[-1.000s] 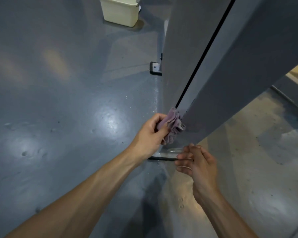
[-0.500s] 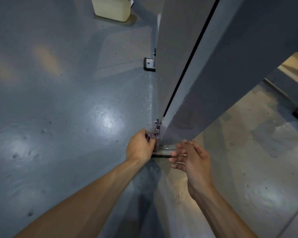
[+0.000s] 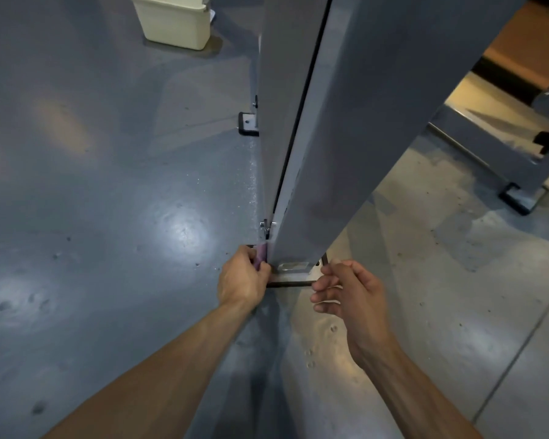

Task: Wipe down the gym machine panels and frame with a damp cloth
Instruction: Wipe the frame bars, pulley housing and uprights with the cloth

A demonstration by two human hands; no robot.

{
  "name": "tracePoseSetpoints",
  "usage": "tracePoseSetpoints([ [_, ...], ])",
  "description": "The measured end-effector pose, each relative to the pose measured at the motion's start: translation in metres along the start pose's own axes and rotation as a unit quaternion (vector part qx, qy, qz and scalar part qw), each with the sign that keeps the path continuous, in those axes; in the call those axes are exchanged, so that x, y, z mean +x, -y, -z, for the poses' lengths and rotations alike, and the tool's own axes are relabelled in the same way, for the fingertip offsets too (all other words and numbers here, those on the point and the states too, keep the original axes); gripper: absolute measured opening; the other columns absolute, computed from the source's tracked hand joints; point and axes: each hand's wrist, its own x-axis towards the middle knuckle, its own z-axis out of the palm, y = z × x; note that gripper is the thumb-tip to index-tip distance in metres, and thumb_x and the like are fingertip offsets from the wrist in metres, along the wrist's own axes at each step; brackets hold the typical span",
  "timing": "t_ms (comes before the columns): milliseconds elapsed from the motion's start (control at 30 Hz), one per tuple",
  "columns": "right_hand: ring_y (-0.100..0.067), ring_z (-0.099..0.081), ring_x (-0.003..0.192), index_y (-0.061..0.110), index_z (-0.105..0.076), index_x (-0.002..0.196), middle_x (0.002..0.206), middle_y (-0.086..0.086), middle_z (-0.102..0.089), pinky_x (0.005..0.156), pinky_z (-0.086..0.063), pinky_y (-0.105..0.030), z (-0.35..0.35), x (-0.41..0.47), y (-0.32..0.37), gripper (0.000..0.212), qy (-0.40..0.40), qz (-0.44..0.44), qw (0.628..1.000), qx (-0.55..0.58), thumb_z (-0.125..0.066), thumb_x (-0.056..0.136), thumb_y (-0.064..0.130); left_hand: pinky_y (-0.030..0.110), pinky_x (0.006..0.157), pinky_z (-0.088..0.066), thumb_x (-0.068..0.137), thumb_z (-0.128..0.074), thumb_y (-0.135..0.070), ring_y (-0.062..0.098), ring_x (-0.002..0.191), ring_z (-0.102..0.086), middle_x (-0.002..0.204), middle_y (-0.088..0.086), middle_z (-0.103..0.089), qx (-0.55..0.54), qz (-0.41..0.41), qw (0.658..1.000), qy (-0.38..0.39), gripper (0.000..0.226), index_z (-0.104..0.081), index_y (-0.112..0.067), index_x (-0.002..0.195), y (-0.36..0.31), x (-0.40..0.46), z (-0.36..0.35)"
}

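Observation:
A tall grey machine upright point(image 3: 346, 128) with a black seam down its panel stands on a metal foot plate point(image 3: 293, 274) on the floor. My left hand point(image 3: 243, 278) grips a purple cloth point(image 3: 261, 255) and presses it against the very bottom of the upright's left edge, just above the foot plate. Most of the cloth is hidden inside my fist. My right hand point(image 3: 352, 293) hovers beside the base on the right with loosely curled fingers and holds nothing.
A cream plastic bucket point(image 3: 175, 22) stands on the grey floor at the top left. A black foot bracket point(image 3: 248, 123) sits behind the upright. Another grey frame beam point(image 3: 501, 156) with a black foot runs at the right.
My left hand has slid the cloth down the upright's edge from about a hand's width up to its very bottom. The right hand stayed near the base.

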Motion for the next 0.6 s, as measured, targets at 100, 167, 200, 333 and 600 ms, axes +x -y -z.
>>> tracePoseSetpoints([
  [100, -0.022, -0.062, 0.053, 0.003, -0.064, 0.087, 0.066, -0.013, -0.066, 0.05, -0.051, -0.03, 0.004, -0.004, 0.002, 0.022, 0.008, 0.003, 1.0, -0.003, -0.054, 0.103, 0.014, 0.029, 0.068, -0.038, 0.088, -0.068, -0.023, 0.025, 0.083, -0.058, 0.082, 0.0, -0.064, -0.006, 0.006, 1.0, 0.011, 0.008, -0.063, -0.017, 0.09, -0.001, -0.005, 0.0],
  [167, -0.022, -0.063, 0.054, 0.003, -0.064, 0.088, 0.068, -0.013, -0.067, 0.051, -0.051, -0.031, 0.008, -0.006, 0.003, 0.021, 0.012, 0.005, 1.0, -0.004, -0.055, 0.103, 0.014, 0.03, 0.061, -0.042, 0.085, -0.076, -0.024, 0.021, 0.072, -0.06, 0.072, -0.003, -0.063, -0.016, 0.015, 0.999, 0.029, 0.018, -0.06, -0.017, 0.079, 0.001, -0.009, 0.001],
  [200, -0.022, -0.063, 0.054, 0.003, -0.064, 0.088, 0.068, -0.014, -0.067, 0.051, -0.051, -0.031, 0.01, -0.008, 0.003, 0.021, 0.012, 0.005, 1.0, -0.003, -0.055, 0.103, 0.014, 0.031, 0.06, -0.048, 0.084, -0.079, -0.024, 0.02, 0.068, -0.063, 0.068, -0.002, -0.065, -0.032, 0.026, 0.998, 0.039, 0.023, -0.06, -0.016, 0.074, 0.001, -0.011, 0.0],
  [333, -0.023, -0.063, 0.055, 0.004, -0.064, 0.087, 0.069, -0.015, -0.067, 0.053, -0.051, -0.031, 0.014, -0.012, 0.003, 0.021, 0.013, 0.002, 1.0, 0.005, -0.055, 0.103, 0.015, 0.038, 0.073, -0.063, 0.086, -0.082, -0.018, 0.027, 0.071, -0.075, 0.071, 0.005, -0.073, -0.174, 0.119, 0.977, 0.032, 0.022, -0.066, -0.01, 0.073, -0.008, -0.019, -0.006],
  [600, -0.023, -0.062, 0.055, 0.005, -0.064, 0.088, 0.068, -0.014, -0.067, 0.054, -0.051, -0.032, 0.023, -0.009, -0.002, 0.017, 0.005, -0.013, 1.0, 0.015, -0.055, 0.101, 0.011, 0.036, 0.069, -0.065, 0.091, -0.078, -0.007, 0.014, 0.056, -0.07, 0.067, 0.006, -0.068, -0.353, 0.085, 0.931, 0.044, 0.028, -0.055, -0.01, 0.074, -0.033, -0.04, 0.007],
])
